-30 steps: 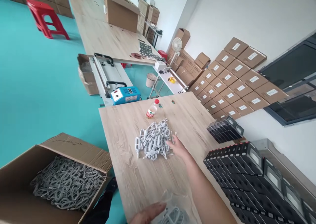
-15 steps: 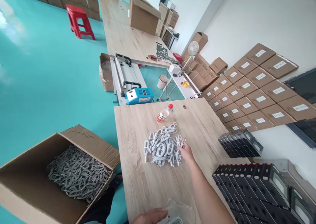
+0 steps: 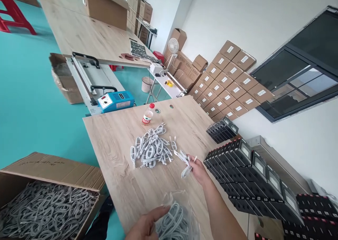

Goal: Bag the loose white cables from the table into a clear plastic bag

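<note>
My right hand [image 3: 198, 169] is closed on a bundled light-grey cable [image 3: 185, 162], lifted just right of the pile. The pile of coiled cables [image 3: 151, 146] lies on the wooden table [image 3: 121, 183], and one loose cable [image 3: 173, 143] rests apart at its right side. At the bottom, my left hand [image 3: 149, 222] grips the edge of a clear plastic bag [image 3: 194, 211], thumb on top. Coiled cables [image 3: 174, 222] show inside the bag. The fingers under the bag are hidden.
Left of the table stands an open carton [image 3: 50, 166] full of cables. A bottle with a red cap [image 3: 147, 116] stands behind the pile. Beyond the table edge is a blue-ended sealing machine [image 3: 116, 101]. Stacked black boxes [image 3: 237, 169] line the right side.
My right hand has drawn a cable bundle away from the pile, toward the right and nearer. The bag in my left hand has come further into view. The camera has turned right.
</note>
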The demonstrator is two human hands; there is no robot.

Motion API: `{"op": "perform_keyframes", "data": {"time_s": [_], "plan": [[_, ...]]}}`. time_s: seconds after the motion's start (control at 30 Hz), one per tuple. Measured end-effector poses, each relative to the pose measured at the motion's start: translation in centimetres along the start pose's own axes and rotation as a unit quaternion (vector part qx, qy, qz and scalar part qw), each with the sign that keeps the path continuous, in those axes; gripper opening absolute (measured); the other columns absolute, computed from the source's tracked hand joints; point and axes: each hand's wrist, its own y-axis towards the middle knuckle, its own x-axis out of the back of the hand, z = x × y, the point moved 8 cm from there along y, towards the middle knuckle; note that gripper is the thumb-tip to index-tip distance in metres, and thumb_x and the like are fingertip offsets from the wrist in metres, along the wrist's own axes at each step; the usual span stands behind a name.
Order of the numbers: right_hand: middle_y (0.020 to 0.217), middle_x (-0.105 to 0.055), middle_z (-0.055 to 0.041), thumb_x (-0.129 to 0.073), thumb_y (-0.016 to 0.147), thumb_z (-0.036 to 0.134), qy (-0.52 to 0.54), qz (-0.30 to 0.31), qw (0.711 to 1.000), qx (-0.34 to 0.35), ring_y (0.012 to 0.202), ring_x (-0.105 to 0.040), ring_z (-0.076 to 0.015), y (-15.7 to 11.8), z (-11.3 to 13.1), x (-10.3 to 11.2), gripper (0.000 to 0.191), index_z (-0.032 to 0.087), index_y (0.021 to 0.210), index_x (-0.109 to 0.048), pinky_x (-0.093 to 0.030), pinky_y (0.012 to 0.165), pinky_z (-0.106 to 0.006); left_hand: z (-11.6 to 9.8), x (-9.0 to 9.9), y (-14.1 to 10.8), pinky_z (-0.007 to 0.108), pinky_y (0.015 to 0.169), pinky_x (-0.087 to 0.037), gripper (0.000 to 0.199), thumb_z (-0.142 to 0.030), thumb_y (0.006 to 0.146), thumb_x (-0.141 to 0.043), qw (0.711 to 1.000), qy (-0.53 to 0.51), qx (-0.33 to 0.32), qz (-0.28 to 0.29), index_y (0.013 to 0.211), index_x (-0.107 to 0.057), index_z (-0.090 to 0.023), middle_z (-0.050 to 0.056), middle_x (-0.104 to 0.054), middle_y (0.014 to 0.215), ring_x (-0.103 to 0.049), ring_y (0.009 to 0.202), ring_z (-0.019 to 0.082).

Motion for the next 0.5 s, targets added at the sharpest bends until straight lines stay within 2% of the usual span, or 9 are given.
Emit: {"op": "perform_keyframes", "data": {"time_s": [0.17, 0.2, 0.27, 0.3, 0.37, 0.43, 0.5], "plan": [[0.091, -0.073, -0.0039, -0.081, 0.062, 0.036, 0.102, 0.049, 0.994, 0.008, 0.072, -0.058, -0.0145, -2.9, 0.7, 1.0, 0.055, 0.020, 0.113, -0.070, -0.042, 0.067, -0.026, 1.2, 0.3, 0.2, 0.041, 0.107, -0.047, 0.064, -0.041, 0.076, -0.073, 0.999, 0.004, -0.007, -0.038, 0.135, -0.064, -0.017, 0.012, -0.068, 0.129, -0.060, 0.123, 0.033], [0.091, -0.073, -0.0035, -0.082, 0.063, 0.035, 0.117, 0.061, 0.991, 0.010, 0.074, -0.059, -0.0145, -3.6, 1.0, 1.4, 0.052, 0.021, 0.112, -0.071, -0.043, 0.069, -0.026, 1.3, 0.5, 0.3, 0.040, 0.102, -0.051, 0.065, -0.039, 0.077, -0.071, 0.999, 0.000, -0.007, -0.044, 0.137, -0.062, -0.016, 0.012, -0.071, 0.122, -0.063, 0.115, 0.032], [0.092, -0.072, -0.0031, -0.081, 0.068, 0.035, 0.136, 0.088, 0.987, 0.019, 0.077, -0.059, -0.0143, -5.3, 1.9, 2.0, 0.047, 0.024, 0.113, -0.072, -0.045, 0.073, -0.026, 1.5, 0.8, 0.5, 0.034, 0.083, -0.056, 0.068, -0.036, 0.077, -0.066, 0.998, -0.007, 0.005, -0.059, 0.141, -0.057, -0.014, 0.008, -0.075, 0.095, -0.068, 0.089, 0.026], [0.093, -0.072, -0.0030, -0.080, 0.070, 0.035, 0.140, 0.101, 0.985, 0.025, 0.078, -0.060, -0.0142, -6.3, 2.4, 2.2, 0.045, 0.025, 0.113, -0.072, -0.046, 0.075, -0.027, 1.6, 1.1, 0.6, 0.031, 0.071, -0.055, 0.072, -0.035, 0.077, -0.064, 0.997, -0.012, 0.017, -0.070, 0.144, -0.054, -0.013, 0.005, -0.071, 0.078, -0.065, 0.072, 0.021], [0.090, -0.071, -0.0033, -0.077, 0.073, 0.038, 0.130, 0.120, 0.984, 0.035, 0.076, -0.060, -0.0145, -8.3, 3.4, 2.4, 0.045, 0.026, 0.116, -0.071, -0.047, 0.076, -0.028, 1.6, 1.5, 0.7, 0.024, 0.051, -0.043, 0.079, -0.034, 0.075, -0.060, 0.995, -0.017, 0.041, -0.093, 0.149, -0.047, -0.010, -0.005, -0.053, 0.052, -0.047, 0.047, 0.014], [0.088, -0.071, -0.0042, -0.073, 0.072, 0.039, 0.078, 0.152, 0.985, 0.033, 0.071, -0.059, -0.0153, -10.6, 4.2, 1.7, 0.047, 0.024, 0.116, -0.072, -0.048, 0.072, -0.030, 1.1, 1.8, 0.6, 0.022, 0.045, -0.032, 0.084, -0.033, 0.072, -0.055, 0.992, -0.016, 0.056, -0.113, 0.151, -0.042, -0.006, -0.009, -0.039, 0.044, -0.033, 0.041, 0.011], [0.090, -0.072, -0.0052, -0.068, 0.073, 0.035, -0.048, 0.223, 0.974, 0.003, 0.070, -0.059, -0.0167, -13.2, 4.4, -0.2, 0.046, 0.021, 0.116, -0.073, -0.049, 0.069, -0.031, 0.4, 1.9, 0.4, 0.022, 0.045, -0.028, 0.088, -0.033, 0.070, -0.052, 0.990, -0.005, 0.064, -0.125, 0.151, -0.039, -0.002, -0.010, -0.037, 0.043, -0.030, 0.042, 0.011]]}}
